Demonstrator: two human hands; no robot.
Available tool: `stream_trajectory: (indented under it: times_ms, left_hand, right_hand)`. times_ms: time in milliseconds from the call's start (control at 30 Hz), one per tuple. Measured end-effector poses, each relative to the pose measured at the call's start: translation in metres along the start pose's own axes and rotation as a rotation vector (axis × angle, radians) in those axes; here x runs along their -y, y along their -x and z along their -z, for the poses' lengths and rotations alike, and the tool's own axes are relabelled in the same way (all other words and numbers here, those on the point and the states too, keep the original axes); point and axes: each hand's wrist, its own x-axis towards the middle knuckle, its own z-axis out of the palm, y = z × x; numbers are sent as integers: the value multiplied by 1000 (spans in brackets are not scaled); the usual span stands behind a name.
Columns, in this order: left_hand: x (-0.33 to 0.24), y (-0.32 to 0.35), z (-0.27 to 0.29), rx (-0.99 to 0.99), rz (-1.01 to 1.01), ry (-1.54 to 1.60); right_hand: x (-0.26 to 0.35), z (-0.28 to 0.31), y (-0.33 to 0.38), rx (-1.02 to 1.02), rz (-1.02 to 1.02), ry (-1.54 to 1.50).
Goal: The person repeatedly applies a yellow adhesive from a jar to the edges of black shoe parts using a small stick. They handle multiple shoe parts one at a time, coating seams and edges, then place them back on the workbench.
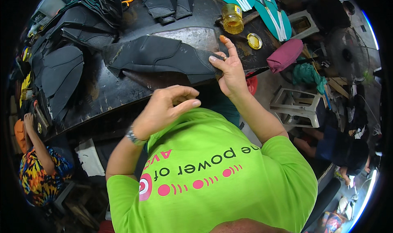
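1. Hands: right hand [230,71] sits at centre-right of the frame, thumb and fingers pinched on the right end of the black shaped piece [157,56]; its index finger is raised, with an orange-stained tip. Left hand [166,108] hangs just below centre, off the surface, fingers curled loosely toward the thumb, holding nothing that I can see.
2. Position of piece: flat on the dark surface [102,89], near its front edge, above both hands in the frame.
3. Long axis: runs left to right, tilting slightly down toward the right. The wider end lies toward centre-left; the narrow end is under the right hand.
4. Nearer hand: right, already in contact. The left is apart from the piece, below its middle, with the surface edge between them.
5. Pose: right forearm rises from lower right, wrist bent inward. Left forearm rises from lower left, wristwatch [133,136] showing.
6. Nearby: amber jar [232,18] and round lid [254,40] above the right hand; stacked black pieces [61,69] at left.
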Motion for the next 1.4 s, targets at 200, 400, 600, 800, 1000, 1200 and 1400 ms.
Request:
stream_trajectory:
  times_ms: [200, 400, 600, 800, 1000, 1200, 1400]
  left_hand:
    - [19, -26, -28, -437, 219, 767]
    - [28, -23, -35, -404, 237, 680]
    - [30, -17, -43, -396, 224, 678]
    - [32, -21, -44, -426, 265, 730]
    - [46, -25, -37, -357, 178, 950]
    - [53, -24, -32, -305, 77, 981]
    - [54, -29, -33, -261, 137, 1070]
  right_hand:
    - [19, -2, 13, 154, 47, 246]
    - [62, 13, -14, 11, 512, 1451]
    - [68, 18, -58, -35, 288, 1893]
    - [67, 18, -78, -10, 267, 1932]
    - [79, 6, -44, -13, 393, 1847]
    - [83, -15, 22, 234, 397, 951]
    - [43, -23, 32, 321, 434, 861]
